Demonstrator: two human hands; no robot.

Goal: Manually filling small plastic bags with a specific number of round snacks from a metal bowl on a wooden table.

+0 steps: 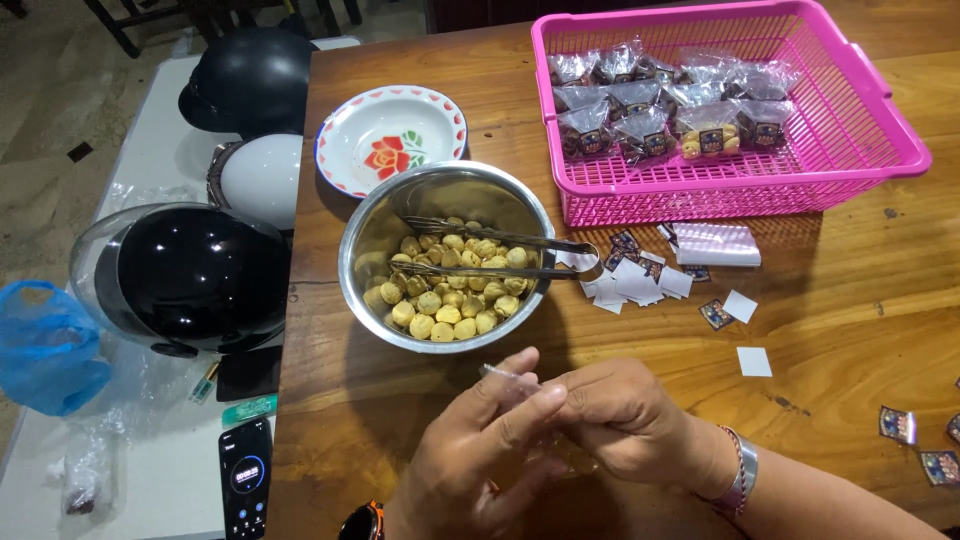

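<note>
Only the head view here, so everything's placed off the steel bowl (pixel 446 256). It's a round, shiny metal thing, about half filled with small, pale, knobbly round cookies (pixel 446 290), and a pair of metal tongs (pixel 505 253) is laid across its rim, handle end poking out to the right.

Just below the bowl, both hands are brought together over the glossy brown wooden table (pixel 850 330). A small clear plastic bag (pixel 507 378), thin and crinkly, is pinched between them. The left hand (pixel 470 460) is angled up, fingers mostly straight, thumb and forefinger closed on the bag's edge. The right hand (pixel 625 415) is curled tighter, fingertips tucked in against the same bag; a metal bracelet is worn on that wrist.

Behind the bowl, a white enamel plate (pixel 392 135) with a red flower and scalloped rim is set. Up and right of the bowl, a pink plastic mesh basket (pixel 860 120) is loaded with filled, sealed packets (pixel 665 105). Right of the bowl, small square labels (pixel 640 280) are scattered. Left of it, glossy black helmets (pixel 195 275) are parked on a white side table.
</note>
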